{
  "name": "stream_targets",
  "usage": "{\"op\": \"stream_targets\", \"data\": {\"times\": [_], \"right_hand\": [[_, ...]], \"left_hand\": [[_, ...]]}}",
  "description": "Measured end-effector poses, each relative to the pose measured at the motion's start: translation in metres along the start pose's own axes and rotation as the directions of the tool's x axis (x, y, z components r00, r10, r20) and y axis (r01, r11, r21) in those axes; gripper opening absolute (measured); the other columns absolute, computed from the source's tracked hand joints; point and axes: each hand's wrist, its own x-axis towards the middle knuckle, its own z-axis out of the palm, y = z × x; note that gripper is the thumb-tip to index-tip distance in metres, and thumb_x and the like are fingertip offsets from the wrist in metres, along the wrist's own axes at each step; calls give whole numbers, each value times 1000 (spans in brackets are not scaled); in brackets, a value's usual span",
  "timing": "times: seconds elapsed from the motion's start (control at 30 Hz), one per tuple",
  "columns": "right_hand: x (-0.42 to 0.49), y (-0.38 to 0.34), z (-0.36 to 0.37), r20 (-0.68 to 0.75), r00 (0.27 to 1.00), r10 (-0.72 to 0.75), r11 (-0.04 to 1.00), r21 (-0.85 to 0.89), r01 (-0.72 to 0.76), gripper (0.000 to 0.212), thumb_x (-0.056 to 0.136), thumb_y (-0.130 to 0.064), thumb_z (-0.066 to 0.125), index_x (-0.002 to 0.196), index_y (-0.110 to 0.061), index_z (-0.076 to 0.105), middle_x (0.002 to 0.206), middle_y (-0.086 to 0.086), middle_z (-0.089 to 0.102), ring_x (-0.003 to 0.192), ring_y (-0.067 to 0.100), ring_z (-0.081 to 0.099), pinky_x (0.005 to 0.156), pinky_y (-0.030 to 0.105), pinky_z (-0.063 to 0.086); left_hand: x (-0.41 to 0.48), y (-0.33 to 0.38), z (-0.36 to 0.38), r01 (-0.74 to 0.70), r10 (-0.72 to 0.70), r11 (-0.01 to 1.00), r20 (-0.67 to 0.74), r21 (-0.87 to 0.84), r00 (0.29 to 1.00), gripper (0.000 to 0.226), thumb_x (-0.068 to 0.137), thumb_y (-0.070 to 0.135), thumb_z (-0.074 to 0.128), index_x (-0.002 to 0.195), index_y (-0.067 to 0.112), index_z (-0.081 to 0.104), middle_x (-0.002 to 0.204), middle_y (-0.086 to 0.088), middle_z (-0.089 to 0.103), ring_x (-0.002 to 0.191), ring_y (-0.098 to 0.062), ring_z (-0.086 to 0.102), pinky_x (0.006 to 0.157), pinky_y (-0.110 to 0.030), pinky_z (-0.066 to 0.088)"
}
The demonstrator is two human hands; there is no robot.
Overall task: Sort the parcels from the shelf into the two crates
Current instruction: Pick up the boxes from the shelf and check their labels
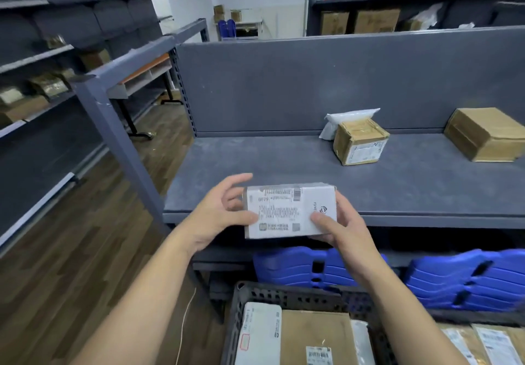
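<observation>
A small parcel (287, 211) with a white shipping label facing up is held over the front edge of the grey shelf (284, 163). My left hand (218, 217) grips its left end, thumb on the label. My right hand (341, 231) grips its right end, thumb on top. On the shelf behind stand a small brown box (359, 140) with a white bag (341, 121) leaning behind it, and a larger brown box (487, 134) at the right. Below me a dark crate (284, 293) holds several parcels; a second crate (483, 315) to the right also holds parcels.
Blue folded plastic crates (454, 276) are stacked under the shelf. A shelving unit (42, 57) with packages runs along the left, across a wooden-floor aisle (85, 236). More cardboard boxes (375, 21) sit on racks behind the shelf's back panel.
</observation>
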Motion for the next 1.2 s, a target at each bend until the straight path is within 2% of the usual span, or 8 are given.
{"op": "stream_targets", "data": {"times": [0.1, 0.23, 0.47, 0.63, 0.77, 1.0, 1.1, 1.2], "right_hand": [[-5, -6, -1, 18, 1000, -5, 1000, -8, 5, 69, 83, -25, 69, 149, -27, 49, 127, -2, 74, 117, 23, 71, 95, 44, 57], [-13, -13, -6, 39, 999, 5, 1000, -28, -4, 65, 83, -24, 67, 146, -27, 53, 126, -2, 75, 118, 23, 70, 96, 44, 54], [-24, -24, -19, 139, 990, 15, 996, -94, -2, 54, 92, 5, 69, 139, -20, 61, 126, -2, 75, 115, 21, 72, 98, 37, 58], [-30, -21, -18, 152, 988, -25, 965, -254, 63, 71, 78, 17, 78, 131, -26, 56, 133, -9, 68, 120, 12, 68, 105, 34, 55], [-32, -13, -10, 115, 984, -133, 923, -347, 165, 68, 79, 9, 81, 122, -34, 52, 129, -18, 67, 128, 2, 59, 106, 23, 51], [-29, -7, -12, 120, 975, -187, 913, -347, 217, 70, 80, 4, 83, 119, -45, 51, 132, -19, 66, 132, 6, 58, 104, 29, 52], [-30, -11, -9, 89, 991, -101, 974, -195, 117, 68, 76, 9, 84, 125, -27, 54, 129, -7, 70, 117, 10, 70, 91, 24, 57], [-34, -10, 0, 154, 979, 136, 932, 316, -179, 54, 78, -12, 77, 129, -5, 61, 117, 14, 75, 93, 27, 77, 72, 31, 61]], "left_hand": [[-7, -1, 6, -55, 32, 988, -155, -144, 987, 84, 55, 21, 92, 132, 15, 59, 130, -18, 69, 112, -27, 70, 93, -36, 58], [-25, -8, 15, -128, 77, 975, -265, -183, 961, 74, 59, 27, 90, 127, 11, 66, 127, -13, 73, 122, -29, 68, 100, -40, 54], [-58, -17, 27, -173, 111, 964, -284, -203, 952, 72, 72, 29, 86, 138, 11, 63, 132, -11, 71, 128, -33, 64, 107, -43, 51], [-67, -20, 24, -205, 161, 961, -225, -187, 961, 67, 79, 3, 80, 142, 16, 62, 143, -6, 65, 140, -26, 54, 117, -44, 38], [-64, -24, 27, -249, 184, 945, -284, -213, 941, 62, 85, -24, 61, 130, 18, 70, 138, -6, 68, 137, -24, 57, 112, -33, 48], [-63, -20, 32, -253, 163, 934, -328, -252, 930, 61, 88, -28, 52, 129, 13, 68, 133, -8, 71, 132, -24, 62, 110, -33, 50], [-63, -20, 35, -247, 133, 929, -375, -275, 918, 60, 88, -27, 54, 124, 17, 71, 129, -7, 73, 126, -25, 65, 110, -40, 51], [-65, -26, 30, -232, 73, 920, -443, -317, 894, 62, 87, -31, 45, 126, 11, 68, 131, -7, 71, 126, -27, 65, 107, -52, 50]]}}
